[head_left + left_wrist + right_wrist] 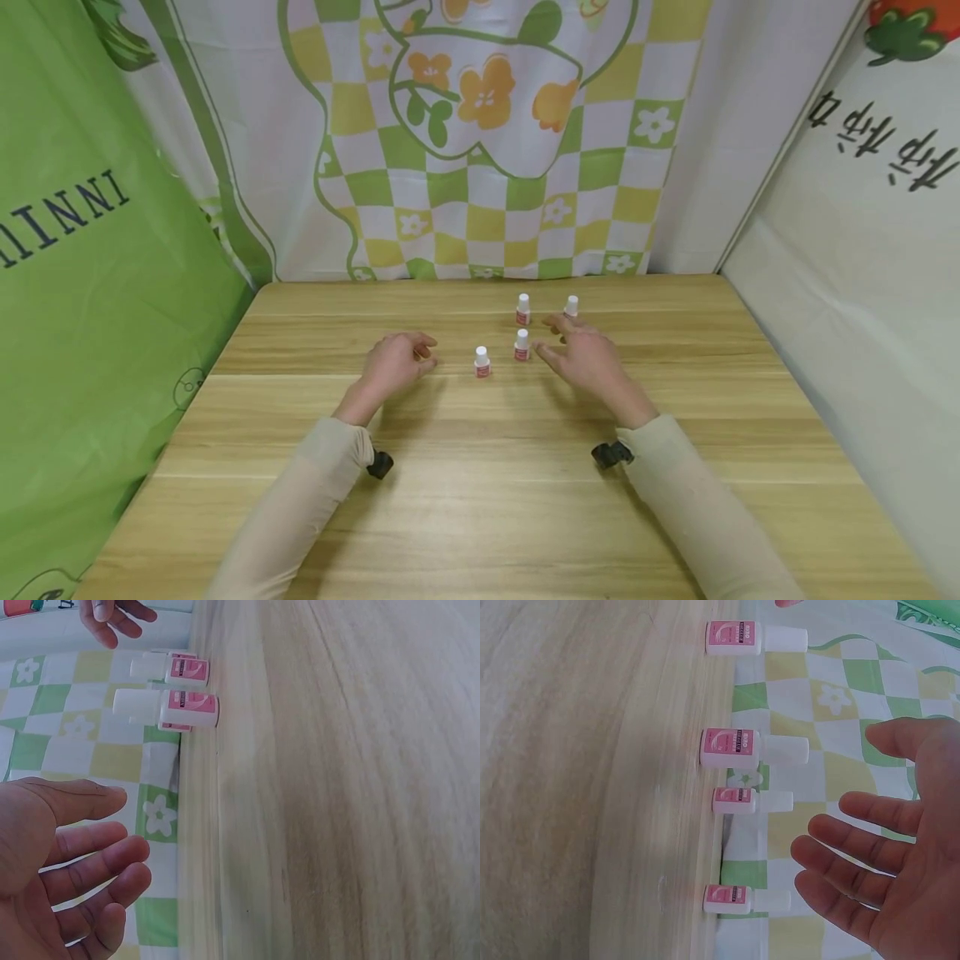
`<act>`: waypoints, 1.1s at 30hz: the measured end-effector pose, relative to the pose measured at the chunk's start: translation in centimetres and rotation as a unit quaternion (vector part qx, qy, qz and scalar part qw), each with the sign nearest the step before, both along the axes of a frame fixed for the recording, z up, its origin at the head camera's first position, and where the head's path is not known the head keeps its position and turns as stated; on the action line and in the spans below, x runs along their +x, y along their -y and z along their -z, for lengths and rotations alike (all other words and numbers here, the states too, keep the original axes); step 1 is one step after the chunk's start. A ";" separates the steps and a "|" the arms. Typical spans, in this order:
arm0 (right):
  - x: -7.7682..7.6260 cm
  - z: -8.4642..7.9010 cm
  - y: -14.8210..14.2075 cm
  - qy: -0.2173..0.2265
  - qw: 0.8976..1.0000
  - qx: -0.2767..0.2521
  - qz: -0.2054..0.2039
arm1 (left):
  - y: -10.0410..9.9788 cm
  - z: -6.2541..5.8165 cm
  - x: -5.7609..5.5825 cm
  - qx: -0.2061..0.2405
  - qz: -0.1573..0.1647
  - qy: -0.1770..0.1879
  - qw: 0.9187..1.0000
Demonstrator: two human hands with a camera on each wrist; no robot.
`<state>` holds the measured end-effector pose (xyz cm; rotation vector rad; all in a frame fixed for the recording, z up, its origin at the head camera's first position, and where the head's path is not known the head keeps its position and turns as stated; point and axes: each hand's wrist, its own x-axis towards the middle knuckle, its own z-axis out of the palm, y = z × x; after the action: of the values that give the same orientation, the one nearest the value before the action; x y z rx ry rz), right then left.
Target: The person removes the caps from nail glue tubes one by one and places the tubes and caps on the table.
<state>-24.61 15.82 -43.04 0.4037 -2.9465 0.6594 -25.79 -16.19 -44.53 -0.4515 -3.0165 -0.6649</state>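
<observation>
Several small white bottles with pink labels and white caps stand upright on the wooden table. In the head view the nearest bottle [482,363] is left of centre in the group, a second bottle [521,345] stands just right of it, a third bottle [523,309] is behind, and a far right bottle [572,307] is partly hidden by my right fingers. My left hand [396,363] hovers left of the group, fingers loosely bent and holding nothing. The right hand [587,357] hovers beside the bottles, its fingers [847,870] relaxed and apart from them in the right wrist view.
The wooden table [495,500] ends at a patterned curtain [487,192] at the back. A green cloth [90,275] hangs on the left and a white cloth [862,275] on the right. Black wrist cameras [380,464] sit at both cuffs.
</observation>
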 end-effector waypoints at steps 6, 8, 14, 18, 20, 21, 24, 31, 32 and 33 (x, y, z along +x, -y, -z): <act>0.1 0.1 0.3 0.006 1.000 -0.008 0.000 | -0.4 0.3 0.1 0.004 0.000 -0.002 1.000; 0.2 0.1 0.4 0.006 1.000 -0.012 -0.002 | -0.5 0.3 0.1 0.009 -0.001 -0.002 1.000; 0.4 -0.1 0.7 0.004 1.000 -0.025 -0.005 | -0.8 0.5 0.2 0.015 0.001 -0.006 1.000; 0.4 -0.1 0.8 0.004 1.000 -0.028 -0.002 | -0.9 0.5 0.2 0.014 -0.001 -0.010 1.000; 0.4 0.0 0.8 0.004 1.000 -0.030 -0.001 | -1.0 0.6 0.2 0.013 -0.001 -0.013 1.000; 0.4 0.1 0.8 0.005 1.000 -0.031 -0.001 | -1.0 0.7 0.2 0.014 -0.002 -0.013 1.000; 0.4 0.1 0.9 0.008 0.999 -0.032 -0.002 | -1.2 0.8 0.2 0.014 -0.003 -0.013 1.000; 0.5 0.2 1.1 0.010 0.999 -0.038 -0.004 | -1.5 0.9 0.3 0.024 0.003 -0.014 1.000; 0.4 0.2 1.2 0.011 0.999 -0.040 -0.004 | -1.5 1.0 0.3 0.024 0.006 -0.015 1.000; 0.4 0.2 1.3 0.011 0.999 -0.041 -0.004 | -1.6 1.0 0.3 0.025 0.008 -0.015 1.000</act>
<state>-24.20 14.56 -43.24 0.4040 -2.9273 0.7859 -25.46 -14.62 -45.54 -0.4800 -2.9647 -0.7260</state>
